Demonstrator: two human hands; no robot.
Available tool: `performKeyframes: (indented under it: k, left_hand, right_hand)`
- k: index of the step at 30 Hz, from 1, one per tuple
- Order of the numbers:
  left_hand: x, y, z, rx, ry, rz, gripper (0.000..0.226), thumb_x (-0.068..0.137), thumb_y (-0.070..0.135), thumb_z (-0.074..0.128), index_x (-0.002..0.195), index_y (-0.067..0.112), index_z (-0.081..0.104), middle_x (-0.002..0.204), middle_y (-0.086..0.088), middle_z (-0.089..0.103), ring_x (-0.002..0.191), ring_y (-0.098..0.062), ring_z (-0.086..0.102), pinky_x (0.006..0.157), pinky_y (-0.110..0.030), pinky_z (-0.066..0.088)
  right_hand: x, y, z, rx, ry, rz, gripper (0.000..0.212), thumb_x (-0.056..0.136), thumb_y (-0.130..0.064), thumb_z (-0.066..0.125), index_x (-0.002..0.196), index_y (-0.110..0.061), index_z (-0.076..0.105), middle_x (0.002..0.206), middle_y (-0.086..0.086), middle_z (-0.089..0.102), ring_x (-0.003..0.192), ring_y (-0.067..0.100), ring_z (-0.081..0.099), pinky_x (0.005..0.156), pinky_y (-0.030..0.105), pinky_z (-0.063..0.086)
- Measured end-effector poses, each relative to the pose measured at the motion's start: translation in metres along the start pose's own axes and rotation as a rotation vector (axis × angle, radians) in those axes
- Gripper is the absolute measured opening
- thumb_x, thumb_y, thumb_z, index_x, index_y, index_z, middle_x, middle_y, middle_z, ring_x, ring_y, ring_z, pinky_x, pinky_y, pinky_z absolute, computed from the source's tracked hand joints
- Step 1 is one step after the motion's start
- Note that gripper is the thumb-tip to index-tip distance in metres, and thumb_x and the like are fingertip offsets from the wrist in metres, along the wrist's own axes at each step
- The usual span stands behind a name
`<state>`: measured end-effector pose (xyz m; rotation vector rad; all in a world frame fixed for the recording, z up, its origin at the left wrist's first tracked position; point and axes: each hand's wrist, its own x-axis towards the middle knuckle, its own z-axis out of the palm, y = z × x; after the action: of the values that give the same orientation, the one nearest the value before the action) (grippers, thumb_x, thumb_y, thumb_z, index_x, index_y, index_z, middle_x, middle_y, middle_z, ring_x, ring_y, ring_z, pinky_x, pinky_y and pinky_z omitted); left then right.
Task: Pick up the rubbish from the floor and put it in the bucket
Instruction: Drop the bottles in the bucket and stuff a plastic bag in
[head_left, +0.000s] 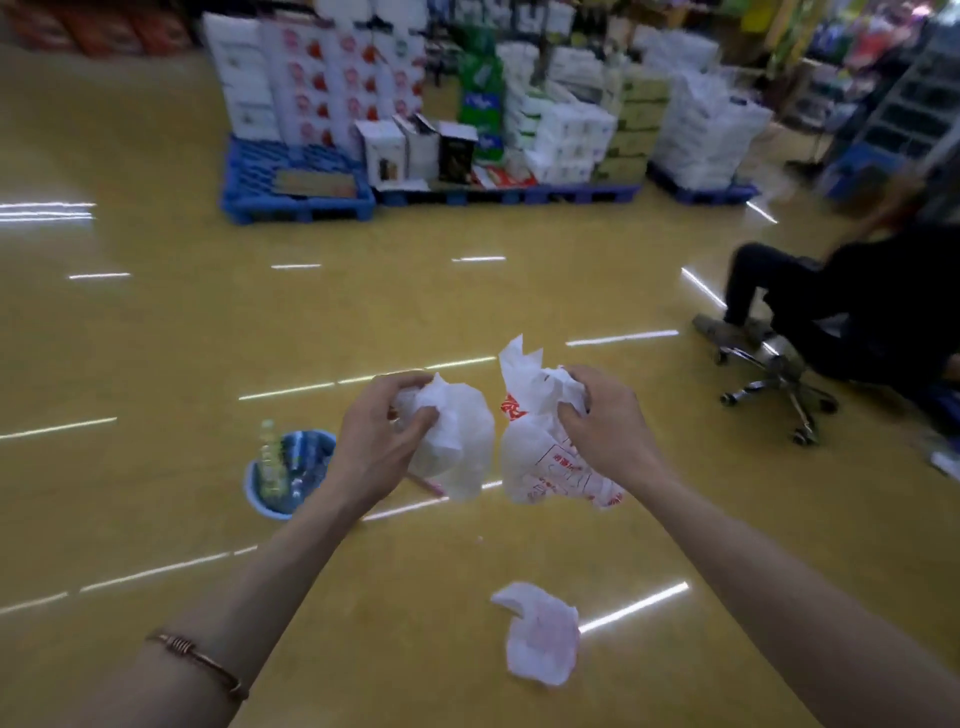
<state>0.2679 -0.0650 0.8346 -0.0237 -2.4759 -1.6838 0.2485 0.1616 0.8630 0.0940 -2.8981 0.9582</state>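
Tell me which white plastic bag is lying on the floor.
The crumpled bag nearest the camera. The left hand grips the plain bag and the right hand grips the red-printed bag, both off the floor.

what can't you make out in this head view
All in the head view:
bucket: the left forearm covers its right side; the contents beside the bottle are blurred.
bag with red print in the right hand: the print is creased and blurred, unreadable.
white bag in the left hand: folds and fingers hide anything inside.
seated person: cut off by the right edge, blurred.
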Motion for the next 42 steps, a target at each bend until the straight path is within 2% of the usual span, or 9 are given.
performKeyframes:
  k: [5,12,15,18,21,27,32,36,42]
  left_hand:
    - [0.012,-0.029,-0.100,0.072,0.204,-0.062,0.030,0.086,0.011,0.061,0.106,0.033,0.059,0.106,0.005,0.055,0.093,-0.012,0.053,0.079,-0.026,0.041]
    - [0.029,-0.071,-0.191,0.208,0.446,-0.131,0.028,0.084,0.003,0.061,0.104,0.022,0.064,0.104,0.005,0.055,0.084,0.001,0.043,0.078,-0.013,0.032]
    - [0.054,-0.087,-0.210,0.241,0.488,-0.146,0.027,0.084,0.003,0.061,0.104,0.020,0.064,0.102,0.005,0.054,0.086,-0.002,0.044,0.078,-0.013,0.031]
    - [0.087,-0.107,-0.222,0.239,0.494,-0.163,0.026,0.084,0.004,0.061,0.103,0.023,0.064,0.102,0.007,0.054,0.083,0.001,0.045,0.079,-0.017,0.035]
    - [0.119,-0.130,-0.233,0.229,0.484,-0.212,0.027,0.085,0.007,0.061,0.101,0.028,0.062,0.106,0.008,0.053,0.084,0.005,0.049,0.082,-0.026,0.042]
    - [0.173,-0.161,-0.253,0.243,0.497,-0.276,0.024,0.086,0.010,0.061,0.104,0.026,0.063,0.110,0.008,0.054,0.095,-0.006,0.051,0.088,-0.027,0.043]
    - [0.207,-0.175,-0.256,0.237,0.488,-0.305,0.022,0.088,0.011,0.058,0.107,0.021,0.061,0.110,0.010,0.051,0.094,-0.002,0.045,0.080,-0.016,0.034]
    - [0.229,-0.199,-0.258,0.258,0.434,-0.317,0.021,0.090,0.012,0.057,0.110,0.016,0.059,0.111,0.008,0.050,0.096,-0.002,0.044,0.077,-0.012,0.030]
    - [0.251,-0.250,-0.244,0.242,0.291,-0.360,0.021,0.090,0.012,0.056,0.110,0.013,0.058,0.110,0.007,0.047,0.099,-0.007,0.045,0.082,-0.022,0.034]
  right_hand:
    - [0.052,-0.085,0.065,0.061,-0.087,-0.137,0.040,0.090,-0.005,0.051,0.130,-0.006,0.054,0.127,0.010,0.057,0.112,0.024,0.052,0.090,0.021,0.035]
    - [0.110,-0.151,0.143,0.101,-0.210,-0.293,0.023,0.088,-0.004,0.051,0.107,-0.008,0.062,0.101,0.006,0.057,0.088,0.019,0.047,0.066,0.018,0.027]
    - [0.141,-0.167,0.166,0.125,-0.252,-0.319,0.024,0.088,-0.004,0.051,0.108,-0.008,0.062,0.099,0.005,0.057,0.087,0.017,0.047,0.067,0.020,0.030]
    - [0.182,-0.178,0.194,0.144,-0.316,-0.320,0.031,0.089,-0.007,0.050,0.119,-0.008,0.060,0.107,0.005,0.058,0.090,0.015,0.047,0.075,0.021,0.032]
    - [0.222,-0.189,0.225,0.155,-0.366,-0.322,0.034,0.088,-0.008,0.051,0.121,-0.010,0.060,0.101,0.003,0.057,0.086,0.016,0.047,0.069,0.022,0.033]
    - [0.277,-0.213,0.268,0.163,-0.429,-0.323,0.013,0.085,-0.002,0.050,0.093,0.000,0.060,0.082,0.006,0.054,0.074,0.020,0.045,0.055,0.011,0.031]
    - [0.307,-0.218,0.293,0.197,-0.483,-0.291,0.032,0.088,-0.008,0.050,0.119,-0.010,0.060,0.101,0.005,0.057,0.086,0.017,0.048,0.073,0.025,0.036]
    - [0.320,-0.214,0.318,0.202,-0.493,-0.240,0.031,0.089,-0.009,0.050,0.119,-0.010,0.059,0.104,0.006,0.060,0.091,0.019,0.051,0.075,0.023,0.036]
    - [0.318,-0.192,0.353,0.235,-0.491,-0.119,0.027,0.093,-0.010,0.048,0.118,-0.010,0.058,0.107,0.003,0.056,0.097,0.018,0.051,0.080,0.025,0.037]
